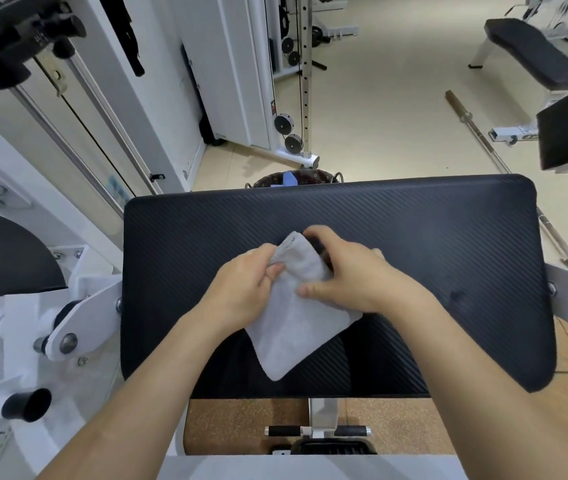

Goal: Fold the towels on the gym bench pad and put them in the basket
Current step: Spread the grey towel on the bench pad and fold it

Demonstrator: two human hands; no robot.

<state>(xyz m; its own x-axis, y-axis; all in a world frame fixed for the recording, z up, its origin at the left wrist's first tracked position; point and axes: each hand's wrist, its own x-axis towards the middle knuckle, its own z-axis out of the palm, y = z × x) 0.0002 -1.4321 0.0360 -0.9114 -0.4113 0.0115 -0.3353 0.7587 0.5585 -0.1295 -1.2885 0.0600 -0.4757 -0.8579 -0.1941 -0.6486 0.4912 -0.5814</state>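
A small grey towel [293,327] lies partly folded on the black gym bench pad [414,244], its near corner pointing toward me. My left hand [244,289] pinches the towel's left edge near its raised far end. My right hand [341,271] curls over the far end and holds the fold, thumb resting on the cloth. Beyond the pad's far edge, a dark patterned basket [313,176] shows only its rim, with something blue [289,178] inside.
A white cable machine [68,150] with pulleys stands to the left and behind. A barbell [504,178] lies on the floor at the right beside another black bench [535,53]. The pad's metal support [320,417] stands below its near edge.
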